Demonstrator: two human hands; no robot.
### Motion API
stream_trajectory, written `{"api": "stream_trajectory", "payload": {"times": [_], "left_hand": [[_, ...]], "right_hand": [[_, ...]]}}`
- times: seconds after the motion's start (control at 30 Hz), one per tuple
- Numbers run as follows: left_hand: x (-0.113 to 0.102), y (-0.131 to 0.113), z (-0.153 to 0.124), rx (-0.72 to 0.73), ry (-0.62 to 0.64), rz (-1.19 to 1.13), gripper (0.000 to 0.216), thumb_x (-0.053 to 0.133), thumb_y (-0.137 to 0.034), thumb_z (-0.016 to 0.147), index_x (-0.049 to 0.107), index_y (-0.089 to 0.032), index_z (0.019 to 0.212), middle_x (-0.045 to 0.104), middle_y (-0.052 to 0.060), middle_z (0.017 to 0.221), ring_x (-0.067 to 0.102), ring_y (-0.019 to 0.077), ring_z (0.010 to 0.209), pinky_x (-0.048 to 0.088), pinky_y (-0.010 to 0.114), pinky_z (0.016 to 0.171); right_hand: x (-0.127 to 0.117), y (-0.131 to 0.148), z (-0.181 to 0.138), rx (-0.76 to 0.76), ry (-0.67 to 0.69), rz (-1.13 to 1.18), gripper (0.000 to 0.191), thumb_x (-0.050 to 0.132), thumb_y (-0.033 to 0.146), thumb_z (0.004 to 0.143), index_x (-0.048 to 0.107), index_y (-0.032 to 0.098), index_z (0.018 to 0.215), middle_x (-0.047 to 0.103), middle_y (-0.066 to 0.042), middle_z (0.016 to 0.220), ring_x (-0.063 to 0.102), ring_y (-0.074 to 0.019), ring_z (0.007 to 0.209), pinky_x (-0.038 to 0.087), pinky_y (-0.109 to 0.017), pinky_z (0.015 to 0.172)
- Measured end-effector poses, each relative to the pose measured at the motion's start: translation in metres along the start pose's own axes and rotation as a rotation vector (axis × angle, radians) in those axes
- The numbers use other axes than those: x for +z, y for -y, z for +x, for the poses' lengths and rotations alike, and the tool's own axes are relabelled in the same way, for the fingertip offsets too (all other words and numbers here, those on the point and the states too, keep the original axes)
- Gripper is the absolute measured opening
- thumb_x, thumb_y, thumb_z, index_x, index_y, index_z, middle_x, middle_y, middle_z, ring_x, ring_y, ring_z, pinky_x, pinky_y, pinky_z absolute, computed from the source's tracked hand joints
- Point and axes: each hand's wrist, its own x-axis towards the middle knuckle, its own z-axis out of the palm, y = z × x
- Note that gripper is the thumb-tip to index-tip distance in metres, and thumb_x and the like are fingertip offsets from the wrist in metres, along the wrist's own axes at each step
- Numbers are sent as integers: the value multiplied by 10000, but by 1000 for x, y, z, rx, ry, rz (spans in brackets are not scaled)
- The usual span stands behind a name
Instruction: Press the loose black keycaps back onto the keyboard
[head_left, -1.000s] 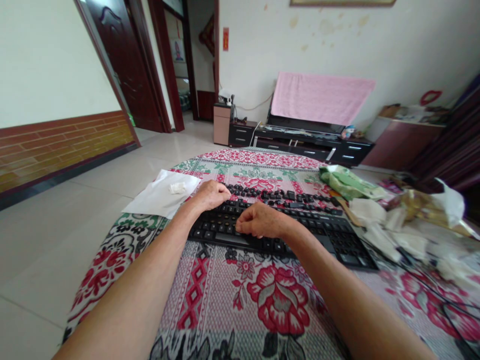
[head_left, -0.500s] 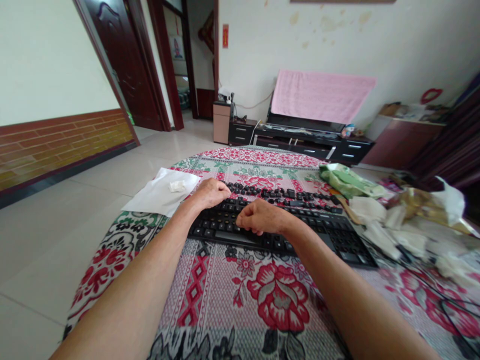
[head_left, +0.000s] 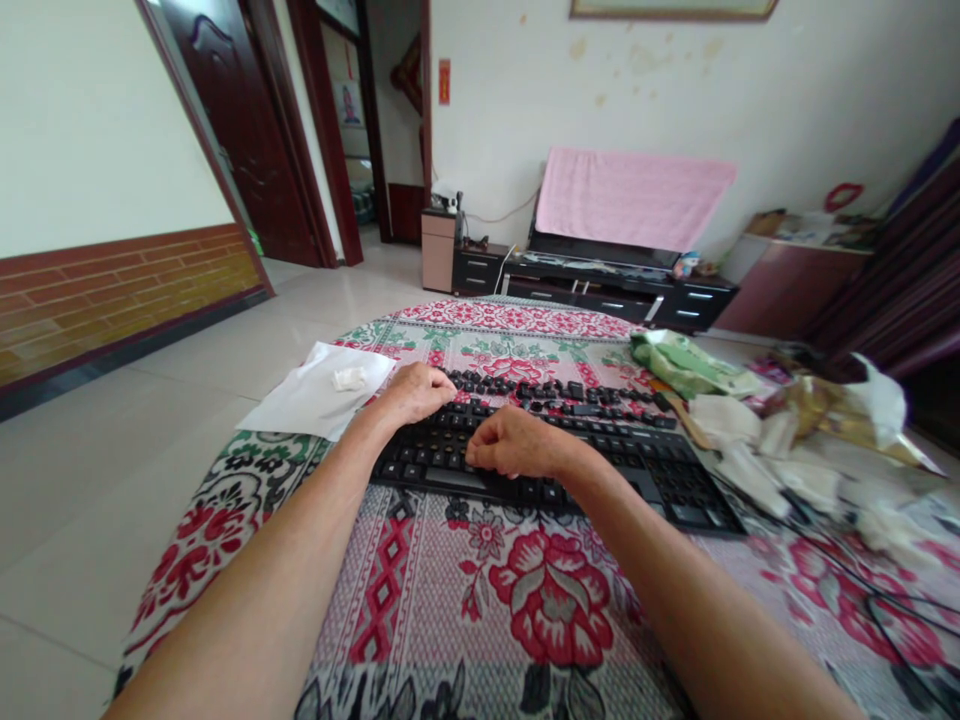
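Keyboard is the landmark: black, lying flat on the flowered cloth that covers the round table, long side across the person, approx centred so both forearms reach it w/o stretching.

Left hand sits at the keyboard's far-left corner, fingers curled together into a loose fist, knuckles up. Looks like it's pinning that corner or pinching sth small there; can't tell if anything is between the fingertips, they're tucked under. Right hand is over the keyboard's left-middle rows, also curled shut, fingertips pressed down among the keys, prob. gripping or prying at one key, but the key itself is hidden under the fingers.

Just behind the keyboard's far edge runs a row of loose keycaps, lined up roughly parallel to it. I'd judge they're laid in order so they stay sorted.

Left of the keyboard, touching the table edge: a white paper sheet w/ a small crumpled wad on it, kept off the keys but near the left hand.

Right of the keyboard: a heap of used tissues and wrappers, a green bag beyond it, and thin black cables trailing toward the near-right
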Motion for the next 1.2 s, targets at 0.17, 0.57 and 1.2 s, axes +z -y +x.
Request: {"api": "stream_trajectory", "payload": {"times": [0.17, 0.57, 1.2], "left_hand": [[0, -2, -1, 3, -4, 10, 230, 498, -332, 661, 668, -205, 750, 670, 9, 781, 585, 135, 704, 412, 224, 661], [-1, -1, -1, 12, 10, 60, 241, 475, -355, 669, 660, -216, 736, 659, -7, 732, 572, 132, 680, 396, 224, 636], [-1, -3, -2, -14, 17, 54, 240, 492, -365, 665, 667, -226, 754, 662, -8, 752, 571, 135, 688, 401, 231, 650]], "right_hand": [[1, -2, -1, -31, -17, 2, 207, 487, 272, 660, 622, 115, 652, 440, 36, 464, 377, -41, 387, 325, -166, 380], [-1, -6, 1, 4, 17, 155, 156, 545, 256, 648, 614, 118, 667, 468, 37, 475, 419, -42, 412, 381, -161, 404], [-8, -1, 2, 58, 82, 210, 107, 582, 204, 649, 631, 116, 686, 517, 19, 495, 501, -69, 483, 450, -179, 453]]}}
